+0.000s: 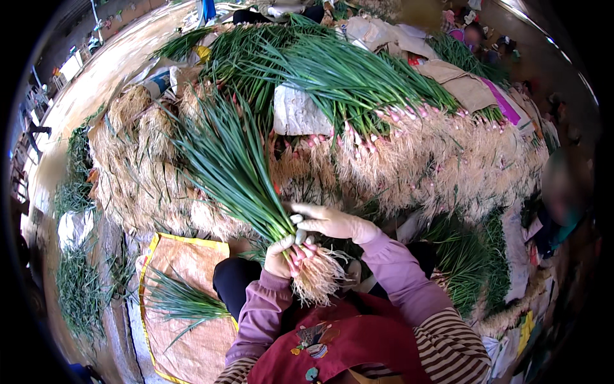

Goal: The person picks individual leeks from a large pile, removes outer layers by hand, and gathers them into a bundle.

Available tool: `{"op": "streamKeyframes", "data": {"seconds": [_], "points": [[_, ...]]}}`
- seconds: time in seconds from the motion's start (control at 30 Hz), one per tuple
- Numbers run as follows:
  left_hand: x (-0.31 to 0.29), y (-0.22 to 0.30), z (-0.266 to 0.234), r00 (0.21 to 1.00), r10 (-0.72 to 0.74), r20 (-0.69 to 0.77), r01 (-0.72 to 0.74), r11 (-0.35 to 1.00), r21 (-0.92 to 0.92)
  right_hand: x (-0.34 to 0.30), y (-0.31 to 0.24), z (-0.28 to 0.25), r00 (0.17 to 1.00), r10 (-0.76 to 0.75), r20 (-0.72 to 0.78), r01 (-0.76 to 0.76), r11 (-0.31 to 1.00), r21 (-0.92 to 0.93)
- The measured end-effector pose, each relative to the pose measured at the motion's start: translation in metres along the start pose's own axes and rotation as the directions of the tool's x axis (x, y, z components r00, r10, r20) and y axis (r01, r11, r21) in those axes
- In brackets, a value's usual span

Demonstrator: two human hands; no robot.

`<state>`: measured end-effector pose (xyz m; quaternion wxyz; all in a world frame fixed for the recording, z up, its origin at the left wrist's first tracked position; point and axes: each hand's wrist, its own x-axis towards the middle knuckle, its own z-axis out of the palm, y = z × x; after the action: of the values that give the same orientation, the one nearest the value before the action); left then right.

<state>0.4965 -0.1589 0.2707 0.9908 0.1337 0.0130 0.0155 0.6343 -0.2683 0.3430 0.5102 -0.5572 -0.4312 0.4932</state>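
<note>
A bunch of spring onions [233, 166] with long green leaves, pinkish bulbs and pale stringy roots is held over my lap. Its leaves point away to the upper left and its roots hang toward me. My left hand [279, 257], in a pale glove with greyish fingertips, is closed round the stems just above the bulbs. My right hand [332, 224], gloved the same way, lies against the right side of the stems, its fingers stretched out toward them. Part of the left fingers is hidden by the bunch.
Beyond my hands stands a large heap of spring onions [358, 70], roots facing me, partly under brown sacking [457, 83]. An orange woven mat [185, 345] with yellow edging lies at my left, bearing a small green bunch [185, 301]. More greens [457, 256] lie right. Other people are nearby.
</note>
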Motion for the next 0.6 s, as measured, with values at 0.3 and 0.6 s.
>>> {"op": "streamKeyframes", "data": {"seconds": [0.3, 0.6], "points": [[0.007, 0.002, -0.004, 0.940, -0.155, -0.302, 0.233, 0.942, 0.242, 0.004, 0.057, -0.013, 0.916, -0.323, -0.238, -0.176, 0.211, -0.962], [-0.016, 0.014, -0.006, 0.985, 0.156, -0.077, -0.098, 0.864, 0.494, -0.055, -0.004, -0.078, 0.760, 0.239, -0.605, -0.570, 0.693, -0.442]]}}
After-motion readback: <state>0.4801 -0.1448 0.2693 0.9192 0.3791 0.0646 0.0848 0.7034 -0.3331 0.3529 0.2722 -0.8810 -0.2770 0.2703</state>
